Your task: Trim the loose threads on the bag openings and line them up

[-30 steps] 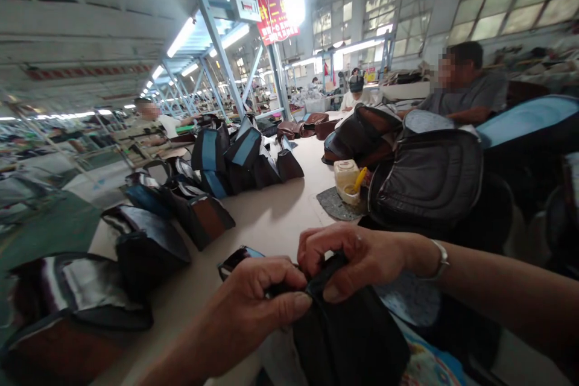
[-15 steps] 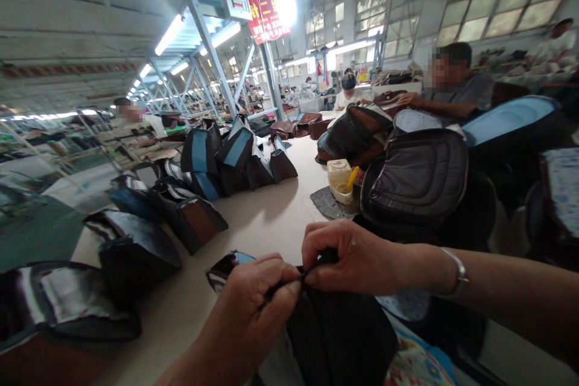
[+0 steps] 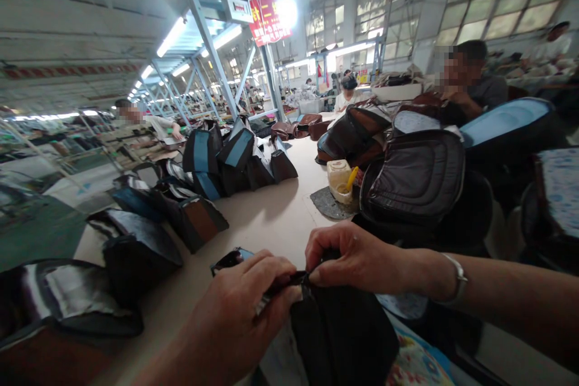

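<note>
A black bag piece (image 3: 344, 332) with a seam down its middle lies close in front of me at the bottom centre. My left hand (image 3: 253, 295) pinches its top edge between thumb and fingers. Just to the right, my right hand (image 3: 339, 256) grips the same edge with bent fingers, the thumb against the fabric. The two hands are almost touching at the fingertips. Beyond my left hand, a far corner of the piece with a light blue patch shows. Whether anything small sits between the fingertips is hidden.
Several black, blue and brown bag pieces (image 3: 194, 223) stand along the pale table's (image 3: 266, 211) left side. A cut-open plastic jug (image 3: 340, 181) with a yellow handle rests on a dark pad (image 3: 332, 204). Quilted black panels (image 3: 416, 175) are piled right. Co-workers sit farther back.
My left hand has shifted slightly, its fingertips parting a little from the right hand's. Both still grip the edge. The co-worker at right has brought a hand towards the face.
</note>
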`<state>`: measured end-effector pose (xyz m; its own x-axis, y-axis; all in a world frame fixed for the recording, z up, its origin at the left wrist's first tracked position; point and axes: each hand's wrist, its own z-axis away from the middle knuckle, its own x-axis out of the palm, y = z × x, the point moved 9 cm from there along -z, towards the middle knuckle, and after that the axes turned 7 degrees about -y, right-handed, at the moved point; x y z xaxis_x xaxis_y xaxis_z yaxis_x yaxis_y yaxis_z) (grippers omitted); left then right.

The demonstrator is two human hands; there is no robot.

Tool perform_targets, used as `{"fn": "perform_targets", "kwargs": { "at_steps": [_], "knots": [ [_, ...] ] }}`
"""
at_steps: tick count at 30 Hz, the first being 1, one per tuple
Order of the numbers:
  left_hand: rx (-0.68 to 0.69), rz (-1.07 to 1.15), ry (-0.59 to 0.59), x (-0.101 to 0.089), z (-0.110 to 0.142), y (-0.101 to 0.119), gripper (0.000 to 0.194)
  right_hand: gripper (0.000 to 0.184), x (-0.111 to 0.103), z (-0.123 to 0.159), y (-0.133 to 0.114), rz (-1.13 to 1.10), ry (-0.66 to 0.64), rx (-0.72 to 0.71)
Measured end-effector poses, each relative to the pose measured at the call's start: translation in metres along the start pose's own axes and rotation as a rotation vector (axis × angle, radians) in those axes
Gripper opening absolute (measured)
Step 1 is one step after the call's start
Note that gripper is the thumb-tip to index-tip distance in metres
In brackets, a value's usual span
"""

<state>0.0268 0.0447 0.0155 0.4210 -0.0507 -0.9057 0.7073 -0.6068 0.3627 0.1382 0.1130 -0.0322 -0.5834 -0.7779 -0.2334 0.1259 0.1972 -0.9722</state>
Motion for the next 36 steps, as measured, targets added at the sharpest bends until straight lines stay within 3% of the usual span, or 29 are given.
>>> {"fn": "perform_targets", "kwargs": {
  "at_steps": [7,12,16,19,22,25,30,36],
  "knots": [
    [0.161,-0.404,-0.018,0.005,-0.003,0.036,0.025,0.021,0.008,-0.003,0.006,-0.129,-0.056,0.092],
    [0.210,-0.625,0.005,0.014,-0.001,0.049,0.030,0.023,0.007,-0.001,0.001,-0.052,-0.060,0.073],
    [0.098,-0.499,-0.006,0.008,-0.004,0.032,0.029,0.021,0.006,0.004,-0.024,0.210,-0.066,-0.127],
    [0.028,-0.290,0.020,-0.004,-0.004,0.019,0.022,0.018,0.011,0.005,-0.031,0.237,-0.121,-0.205],
    [0.087,-0.208,0.016,-0.007,0.001,0.019,0.018,0.020,0.013,0.004,-0.025,0.141,-0.164,-0.196],
    [0.162,-0.286,0.006,-0.001,0.009,0.025,0.020,0.018,0.015,0.002,-0.015,-0.048,-0.194,-0.146],
    [0.175,-0.429,-0.019,0.011,0.015,0.030,0.021,0.022,0.019,0.003,-0.001,-0.380,-0.189,-0.041],
    [0.149,-0.519,0.083,0.016,0.008,0.035,0.020,0.019,0.021,0.000,0.008,-0.513,-0.139,0.023]
  ]
}}
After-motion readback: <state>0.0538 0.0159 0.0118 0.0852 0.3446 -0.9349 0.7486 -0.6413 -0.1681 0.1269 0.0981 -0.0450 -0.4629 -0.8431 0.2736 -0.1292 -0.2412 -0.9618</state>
